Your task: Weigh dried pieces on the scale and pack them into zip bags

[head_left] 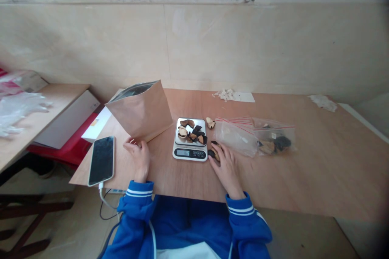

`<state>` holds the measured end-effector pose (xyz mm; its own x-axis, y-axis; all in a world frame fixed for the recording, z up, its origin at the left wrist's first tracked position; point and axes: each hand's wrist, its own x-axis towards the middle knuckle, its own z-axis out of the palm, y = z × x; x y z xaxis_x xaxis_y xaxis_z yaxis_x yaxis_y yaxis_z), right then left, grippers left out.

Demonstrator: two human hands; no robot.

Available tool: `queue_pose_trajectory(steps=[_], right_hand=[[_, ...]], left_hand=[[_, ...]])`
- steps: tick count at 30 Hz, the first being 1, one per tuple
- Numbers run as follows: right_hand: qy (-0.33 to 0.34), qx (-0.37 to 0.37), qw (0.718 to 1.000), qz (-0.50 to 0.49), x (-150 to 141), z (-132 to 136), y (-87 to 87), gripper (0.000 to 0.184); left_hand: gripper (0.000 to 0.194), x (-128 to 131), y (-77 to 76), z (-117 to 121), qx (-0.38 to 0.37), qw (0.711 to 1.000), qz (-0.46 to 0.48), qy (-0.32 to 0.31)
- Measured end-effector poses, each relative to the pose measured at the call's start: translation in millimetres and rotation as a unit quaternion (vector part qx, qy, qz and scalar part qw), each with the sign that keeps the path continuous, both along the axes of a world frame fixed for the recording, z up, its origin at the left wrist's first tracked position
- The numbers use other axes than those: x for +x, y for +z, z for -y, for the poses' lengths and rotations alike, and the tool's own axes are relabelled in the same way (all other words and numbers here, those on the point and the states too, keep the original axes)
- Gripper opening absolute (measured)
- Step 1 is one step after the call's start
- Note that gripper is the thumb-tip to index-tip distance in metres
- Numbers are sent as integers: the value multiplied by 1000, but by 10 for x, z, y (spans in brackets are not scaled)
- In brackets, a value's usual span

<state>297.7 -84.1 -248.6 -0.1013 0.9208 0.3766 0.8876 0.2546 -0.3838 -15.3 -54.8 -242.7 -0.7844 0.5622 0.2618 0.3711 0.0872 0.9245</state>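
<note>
A white digital scale (190, 153) sits mid-table with several dried pieces (192, 133) on its metal plate, black, brown and cream; the lit display is too small to read surely. Right of the scale, my right hand (225, 166) rests on the table, thumb and fingers closed around a dried black-and-tan piece (214, 152). Another cream-brown piece (210, 122) lies by the scale's upper right corner. My left hand (138, 158) lies at the lower edge of an upright brown kraft pouch (142, 111), its fingers loosely bent and apart. The pouch's top gapes, showing a silvery lining.
Two red-striped zip bags (235, 134) lie at right, one holding dark and tan pieces (275, 145). A phone (102, 160) with a charging cable is at left. White shreds (226, 94) lie on paper by the wall. Crumpled plastic (323, 102) lies far right.
</note>
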Motion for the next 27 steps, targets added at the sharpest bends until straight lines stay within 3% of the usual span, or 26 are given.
queue_pose_trajectory(steps=[5,11,18,27], right_hand=[[14,21,999,-36,42,-33,-33,30],[-15,50,996,-69,190,-46,-17,29],[-18,49,997,54,273,-7,-42,29],[44,67,989,-120,312,-104,24,23]], left_hand=[[34,-9,-7,1,-2,1000,0,-3],[36,-3,2,8,0,1000,-2,-7],[34,11,26,2,-6,1000,-3,-4],[34,21,48,13,-9,1000,5,-6]])
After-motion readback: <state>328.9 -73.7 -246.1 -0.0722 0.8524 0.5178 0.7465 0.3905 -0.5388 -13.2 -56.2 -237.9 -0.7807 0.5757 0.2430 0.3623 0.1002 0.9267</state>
